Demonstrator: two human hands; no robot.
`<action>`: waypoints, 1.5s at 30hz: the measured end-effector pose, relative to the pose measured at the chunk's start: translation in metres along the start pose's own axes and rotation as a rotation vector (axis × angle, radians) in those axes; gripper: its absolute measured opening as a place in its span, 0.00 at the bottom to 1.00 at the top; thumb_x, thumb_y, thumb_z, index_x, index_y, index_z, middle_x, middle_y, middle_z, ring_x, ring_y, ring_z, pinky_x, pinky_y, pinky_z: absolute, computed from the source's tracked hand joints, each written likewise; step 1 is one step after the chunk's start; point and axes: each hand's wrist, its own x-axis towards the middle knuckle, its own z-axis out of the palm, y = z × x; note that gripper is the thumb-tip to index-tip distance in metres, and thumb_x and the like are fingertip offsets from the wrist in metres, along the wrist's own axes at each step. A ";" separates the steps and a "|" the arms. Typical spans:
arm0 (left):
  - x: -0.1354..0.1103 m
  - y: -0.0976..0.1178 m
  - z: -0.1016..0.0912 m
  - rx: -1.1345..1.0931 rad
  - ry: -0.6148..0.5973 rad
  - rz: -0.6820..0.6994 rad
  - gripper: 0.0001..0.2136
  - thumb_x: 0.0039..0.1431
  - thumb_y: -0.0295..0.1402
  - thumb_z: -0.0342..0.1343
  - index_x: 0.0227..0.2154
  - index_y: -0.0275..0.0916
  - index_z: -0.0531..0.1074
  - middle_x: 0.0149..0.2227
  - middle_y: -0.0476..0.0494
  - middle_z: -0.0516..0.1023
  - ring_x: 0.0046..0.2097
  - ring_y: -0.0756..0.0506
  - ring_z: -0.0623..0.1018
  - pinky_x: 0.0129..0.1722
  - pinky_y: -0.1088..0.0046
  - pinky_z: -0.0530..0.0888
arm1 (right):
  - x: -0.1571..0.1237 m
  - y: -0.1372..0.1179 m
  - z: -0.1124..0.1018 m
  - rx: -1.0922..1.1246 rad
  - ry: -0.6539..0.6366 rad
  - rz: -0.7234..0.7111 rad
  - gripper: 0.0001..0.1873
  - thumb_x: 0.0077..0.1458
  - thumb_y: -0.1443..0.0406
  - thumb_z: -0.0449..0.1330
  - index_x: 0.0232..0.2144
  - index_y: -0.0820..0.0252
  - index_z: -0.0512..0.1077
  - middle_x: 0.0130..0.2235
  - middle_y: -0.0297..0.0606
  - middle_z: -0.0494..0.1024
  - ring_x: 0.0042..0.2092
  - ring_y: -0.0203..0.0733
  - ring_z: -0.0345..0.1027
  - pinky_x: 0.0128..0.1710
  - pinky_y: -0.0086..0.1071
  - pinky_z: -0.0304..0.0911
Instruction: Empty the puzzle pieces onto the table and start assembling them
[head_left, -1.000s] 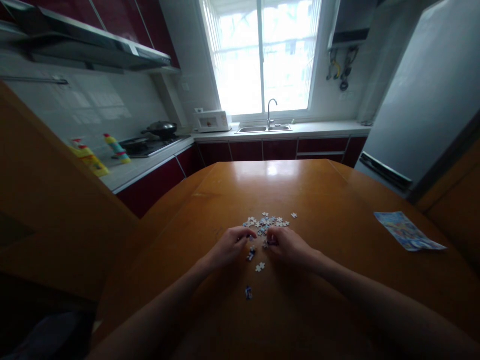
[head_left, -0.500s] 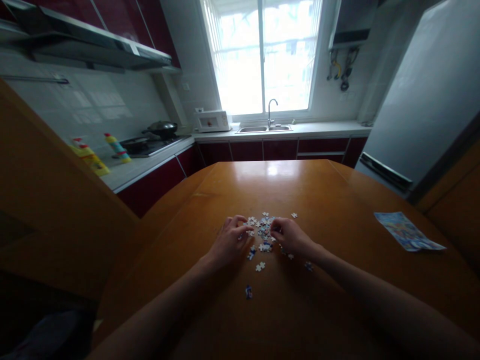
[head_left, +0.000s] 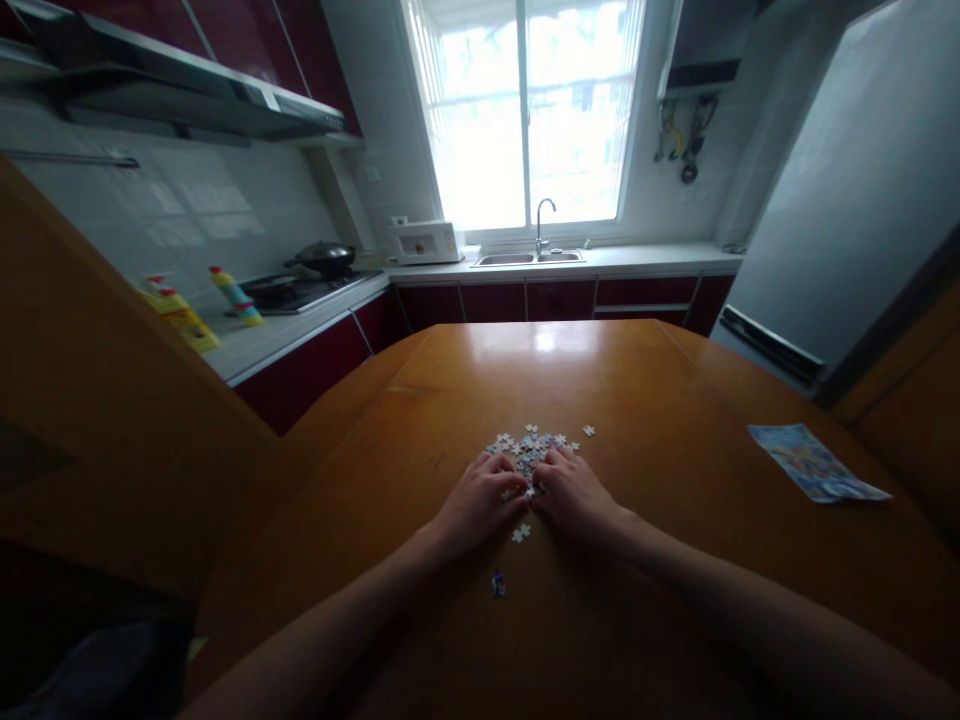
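Observation:
A heap of small jigsaw puzzle pieces point(head_left: 531, 446), some white side up and some printed blue, lies on the wooden table point(head_left: 420, 450). My left hand point(head_left: 491, 490) rests against the heap's near left side, its fingers curved and apart. From the right, my right hand point(head_left: 570, 485) cups the other side, fingers spread over the edge pieces. The two thumbs nearly meet at the near end of the heap. Pieces under both palms are hidden. Nearer to me lie a white puzzle piece pair point(head_left: 521, 533) and a single dark blue puzzle piece point(head_left: 499, 583).
One loose white piece point(head_left: 589, 431) lies beyond my right hand. A printed picture sheet point(head_left: 817, 462) sits at the table's right. Behind the table run a counter with a sink point(head_left: 529, 258), a microwave point(head_left: 426, 243) and a stove with a wok point(head_left: 326, 258).
Both hands have moved inward and closer to me around the heap. My right hand's fingers have gone from pinched to spread. Pieces near my right wrist are now out of sight.

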 end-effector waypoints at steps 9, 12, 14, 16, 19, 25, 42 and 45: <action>0.001 0.000 0.005 -0.059 0.022 0.038 0.02 0.58 0.29 0.61 0.34 0.41 0.78 0.40 0.44 0.77 0.46 0.43 0.73 0.50 0.65 0.69 | 0.004 0.006 0.001 0.200 0.033 0.042 0.08 0.60 0.68 0.55 0.34 0.58 0.75 0.36 0.38 0.79 0.38 0.40 0.70 0.37 0.30 0.56; 0.002 0.004 0.004 -0.082 0.023 0.051 0.02 0.56 0.27 0.60 0.32 0.40 0.76 0.39 0.45 0.77 0.46 0.43 0.73 0.50 0.66 0.69 | 0.009 0.010 -0.001 0.176 0.065 0.134 0.09 0.64 0.65 0.54 0.33 0.59 0.73 0.32 0.39 0.79 0.33 0.39 0.68 0.32 0.30 0.52; 0.003 0.006 0.004 -0.101 0.021 0.055 0.03 0.55 0.26 0.59 0.31 0.40 0.75 0.37 0.45 0.78 0.44 0.44 0.73 0.49 0.67 0.69 | 0.011 0.013 -0.001 0.162 0.081 0.156 0.11 0.65 0.65 0.53 0.31 0.59 0.73 0.32 0.39 0.79 0.33 0.39 0.68 0.32 0.31 0.52; 0.003 0.007 0.003 -0.132 0.022 0.041 0.03 0.55 0.26 0.59 0.29 0.39 0.74 0.34 0.46 0.77 0.42 0.44 0.73 0.46 0.68 0.69 | 0.013 0.015 -0.002 0.146 0.083 0.167 0.12 0.65 0.64 0.54 0.30 0.58 0.74 0.32 0.39 0.79 0.33 0.40 0.68 0.32 0.31 0.52; 0.003 0.007 0.002 -0.207 0.056 -0.020 0.02 0.55 0.26 0.57 0.29 0.39 0.74 0.32 0.47 0.77 0.39 0.46 0.74 0.42 0.70 0.70 | 0.013 0.016 -0.005 0.060 0.082 0.187 0.15 0.65 0.60 0.56 0.27 0.57 0.76 0.32 0.41 0.78 0.34 0.42 0.68 0.33 0.33 0.54; 0.004 0.003 0.001 -0.265 0.200 -0.065 0.03 0.59 0.28 0.56 0.34 0.38 0.75 0.34 0.47 0.77 0.37 0.47 0.75 0.40 0.71 0.71 | 0.008 0.011 -0.008 0.077 0.252 0.004 0.13 0.66 0.60 0.57 0.36 0.54 0.80 0.46 0.43 0.77 0.48 0.46 0.66 0.47 0.37 0.60; 0.000 -0.009 -0.035 0.019 -0.127 0.055 0.05 0.56 0.31 0.65 0.36 0.43 0.79 0.43 0.44 0.75 0.45 0.42 0.71 0.46 0.66 0.70 | 0.011 0.011 0.013 0.164 0.301 0.041 0.10 0.63 0.67 0.56 0.30 0.59 0.74 0.36 0.39 0.77 0.41 0.42 0.67 0.44 0.33 0.60; 0.000 -0.006 -0.032 -0.020 -0.126 0.039 0.02 0.57 0.27 0.60 0.31 0.39 0.75 0.39 0.44 0.75 0.43 0.44 0.72 0.44 0.69 0.70 | 0.012 0.017 0.016 0.166 0.331 0.052 0.09 0.63 0.67 0.56 0.31 0.58 0.75 0.36 0.39 0.77 0.40 0.42 0.67 0.43 0.33 0.60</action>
